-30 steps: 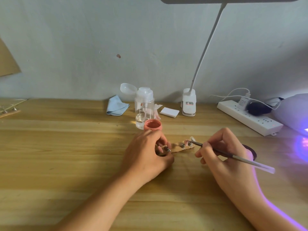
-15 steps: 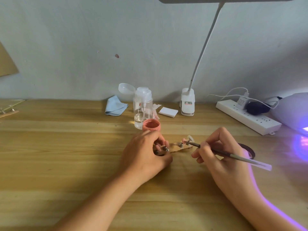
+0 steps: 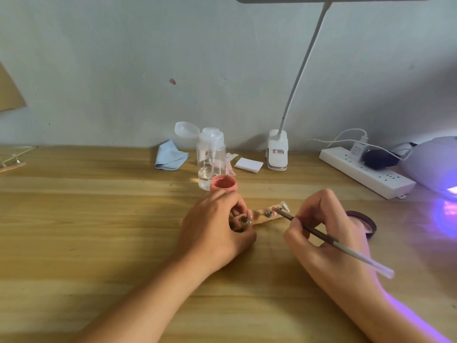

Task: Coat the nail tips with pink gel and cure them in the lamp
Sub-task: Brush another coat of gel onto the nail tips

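Left hand [image 3: 215,226] is curled round the pink gel pot [image 3: 223,183], also pinning the wooden nail-tip strip [image 3: 262,217] to the table [image 3: 99,219]. Right hand [image 3: 326,229] pinches the brush [image 3: 333,241], bristles touching the strip's rightmost tip [image 3: 284,206]. Curing lamp [image 3: 435,164] glows purple far right.

I find no text, brand or number that I can read from my station.

- Desk lamp clip base [image 3: 277,154]: a white label [image 3: 278,152] on its face carries a dark line of print and a small red-orange mark. The characters are too small to read.
- White charger [image 3: 356,151], plugged into the power strip [image 3: 366,173]: a block of grey fine print on its side, not legible.
- Power strip: one small red indicator dot [image 3: 401,183] near its front end.
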A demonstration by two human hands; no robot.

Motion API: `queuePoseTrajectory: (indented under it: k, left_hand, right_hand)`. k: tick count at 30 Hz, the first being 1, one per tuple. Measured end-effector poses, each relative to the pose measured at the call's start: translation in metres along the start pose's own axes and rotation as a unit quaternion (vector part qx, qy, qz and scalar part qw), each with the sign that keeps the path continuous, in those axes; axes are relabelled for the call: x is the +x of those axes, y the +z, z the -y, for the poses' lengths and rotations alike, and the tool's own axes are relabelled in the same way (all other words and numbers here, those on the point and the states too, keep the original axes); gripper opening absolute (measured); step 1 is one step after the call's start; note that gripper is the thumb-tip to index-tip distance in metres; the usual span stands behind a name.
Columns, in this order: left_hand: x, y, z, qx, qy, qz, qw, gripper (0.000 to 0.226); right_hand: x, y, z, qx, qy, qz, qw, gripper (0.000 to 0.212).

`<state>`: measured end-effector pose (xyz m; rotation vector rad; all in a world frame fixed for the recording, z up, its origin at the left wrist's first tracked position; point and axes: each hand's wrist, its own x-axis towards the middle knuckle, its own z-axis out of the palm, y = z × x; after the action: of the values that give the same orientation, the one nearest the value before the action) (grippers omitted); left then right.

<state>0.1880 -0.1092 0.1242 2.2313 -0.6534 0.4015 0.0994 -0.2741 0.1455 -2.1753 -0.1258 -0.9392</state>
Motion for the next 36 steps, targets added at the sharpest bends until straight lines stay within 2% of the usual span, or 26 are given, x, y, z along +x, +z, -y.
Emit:
queuePoseTrajectory:
  k: [9,13,23,28,30,33,36]
  left_hand:
    - [-0.002,-0.003,-0.005,0.053,0.017,-0.013,0.998,0.015]
    - [-0.002,-0.004,-0.006,0.046,0.01,-0.004,0.999,0.015]
    - [-0.001,-0.003,-0.002,0.011,-0.016,0.015,1.0,0.014]
    - [0.001,-0.001,0.001,-0.006,-0.023,0.03,0.999,0.011]
    - [0.001,0.0,0.001,-0.014,-0.041,0.031,0.999,0.012]
    - [0.003,0.0,0.002,-0.032,-0.069,0.032,0.997,0.016]
    - [0.003,0.0,0.001,-0.024,-0.067,0.037,0.997,0.016]
  right_hand:
    - [-0.002,0.0,-0.003,-0.029,-0.014,-0.001,0.999,0.015]
    - [-0.001,0.0,-0.002,-0.026,-0.017,0.014,0.999,0.013]
    - [-0.001,0.003,-0.004,-0.009,-0.016,-0.027,0.999,0.02]
    - [0.001,0.0,-0.002,-0.005,-0.031,-0.002,1.0,0.006]
    - [0.002,-0.003,0.001,0.013,-0.033,0.008,0.999,0.011]
    - [0.008,-0.005,0.005,0.092,0.024,-0.008,0.995,0.016]
    - [0.019,-0.002,0.01,0.173,0.096,-0.025,0.98,0.009]
